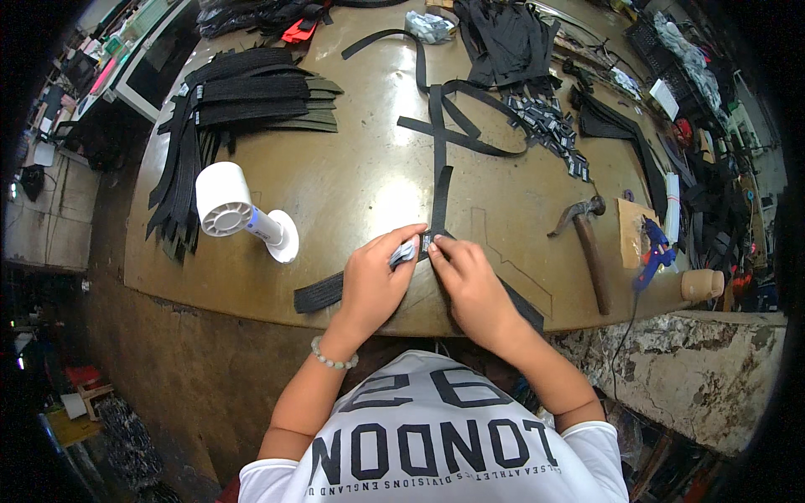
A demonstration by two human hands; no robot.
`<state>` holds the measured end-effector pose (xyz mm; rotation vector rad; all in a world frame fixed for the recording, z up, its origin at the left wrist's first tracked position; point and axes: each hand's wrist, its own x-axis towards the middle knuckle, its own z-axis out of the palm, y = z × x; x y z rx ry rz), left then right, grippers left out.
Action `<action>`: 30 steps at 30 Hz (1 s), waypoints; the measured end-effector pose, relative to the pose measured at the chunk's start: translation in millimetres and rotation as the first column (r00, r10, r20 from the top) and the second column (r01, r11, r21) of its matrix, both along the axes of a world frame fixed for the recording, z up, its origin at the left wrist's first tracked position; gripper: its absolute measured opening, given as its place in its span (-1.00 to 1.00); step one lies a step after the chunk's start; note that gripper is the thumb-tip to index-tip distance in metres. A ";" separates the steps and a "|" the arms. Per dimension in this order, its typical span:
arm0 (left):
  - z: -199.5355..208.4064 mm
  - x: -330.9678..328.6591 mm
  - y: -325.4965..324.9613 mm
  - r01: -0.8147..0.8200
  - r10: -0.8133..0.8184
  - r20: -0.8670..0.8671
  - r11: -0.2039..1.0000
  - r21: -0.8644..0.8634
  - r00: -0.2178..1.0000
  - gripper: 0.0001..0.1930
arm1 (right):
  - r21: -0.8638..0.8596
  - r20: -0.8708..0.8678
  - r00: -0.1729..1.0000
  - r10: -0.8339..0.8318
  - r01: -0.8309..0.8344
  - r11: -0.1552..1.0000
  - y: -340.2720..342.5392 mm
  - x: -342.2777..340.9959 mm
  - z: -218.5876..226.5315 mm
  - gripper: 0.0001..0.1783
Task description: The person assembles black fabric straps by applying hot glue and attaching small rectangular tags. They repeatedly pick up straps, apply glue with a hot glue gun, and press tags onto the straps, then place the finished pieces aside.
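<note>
My left hand [379, 275] and my right hand [471, 289] meet at the near edge of the table, fingers closed on a black webbing strap [320, 294]. Between their fingertips is a small black label [426, 242] with pale marks, lying on the strap. A crumpled light-grey scrap [403, 252], perhaps cloth or plastic, is tucked in my left fingers. The strap shows on both sides of the hands, its left end lying flat and its right part passing under my right wrist. A narrower black strap [440, 189] runs away from the fingertips up the table.
A white handheld fan [225, 199] stands left of my hands, below stacked black straps [251, 92]. A hammer [591, 251], a blue glue gun [655, 251] and a tape roll [703, 285] lie right. Several small black labels [545, 126] and black fabric [507, 42] lie farther back.
</note>
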<state>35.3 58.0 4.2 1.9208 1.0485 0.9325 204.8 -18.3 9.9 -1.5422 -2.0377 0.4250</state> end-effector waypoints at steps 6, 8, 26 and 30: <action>10.4 -16.1 -14.2 -0.056 0.074 -0.132 0.988 0.141 0.988 -0.70 | 0.384 0.331 0.493 -0.805 0.709 0.592 -45.2 107.6 -9.4 -0.55; 8.7 -19.4 -15.3 0.010 0.027 -0.237 0.988 0.155 0.971 -0.72 | 0.075 0.455 0.405 -0.793 0.870 0.487 -61.7 130.7 -5.3 -0.57; -4.5 -15.3 -18.6 0.002 0.052 -0.301 0.985 0.175 0.952 -0.72 | -0.190 -0.009 0.902 -0.431 0.422 0.887 -50.4 -10.0 34.9 -0.70; 1.1 -13.4 -18.0 0.033 0.031 -0.353 0.984 0.172 0.935 -0.71 | -0.255 0.073 0.843 -0.533 0.532 0.807 -57.3 5.3 25.6 -0.63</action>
